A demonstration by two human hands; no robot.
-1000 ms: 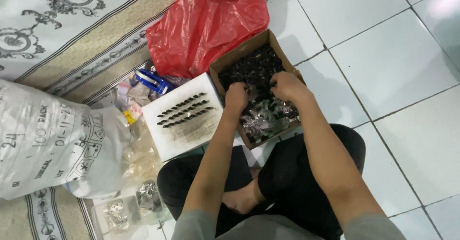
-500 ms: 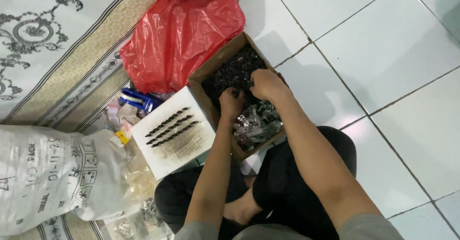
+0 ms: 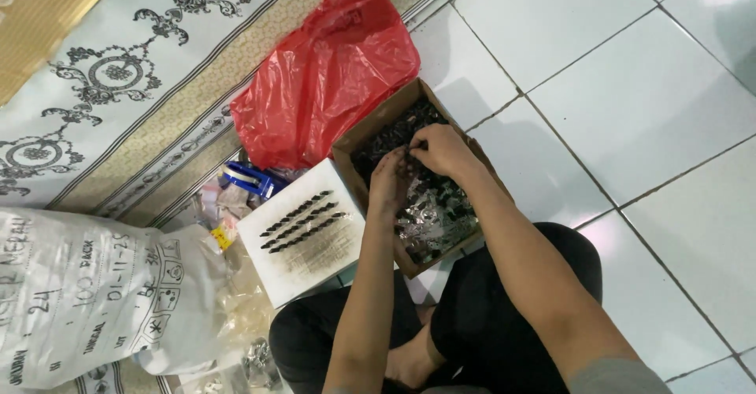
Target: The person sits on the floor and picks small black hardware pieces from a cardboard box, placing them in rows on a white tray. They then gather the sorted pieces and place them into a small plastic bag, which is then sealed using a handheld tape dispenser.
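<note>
Both hands are in the cardboard box (image 3: 370, 134) of small dark parts (image 3: 429, 213): left hand (image 3: 390, 180) and right hand (image 3: 442, 148) pinch a tiny piece together. The box lies diagonally on white floor tiles (image 3: 630, 103), between the red plastic bag (image 3: 331, 71) and the white board (image 3: 303, 233). The tiles to the right are free.

Support: white glazed tile floor (image 3: 630, 87) with dark grout lines | partly covered by pale patterned woven mat (image 3: 102, 87) | on it: open brown cardboard box (image 3: 370, 130), crumpled red plastic bag (image 3: 331, 71), flat white foam board (image 3: 303, 264), large white printed sack (image 3: 87, 299)
</note>
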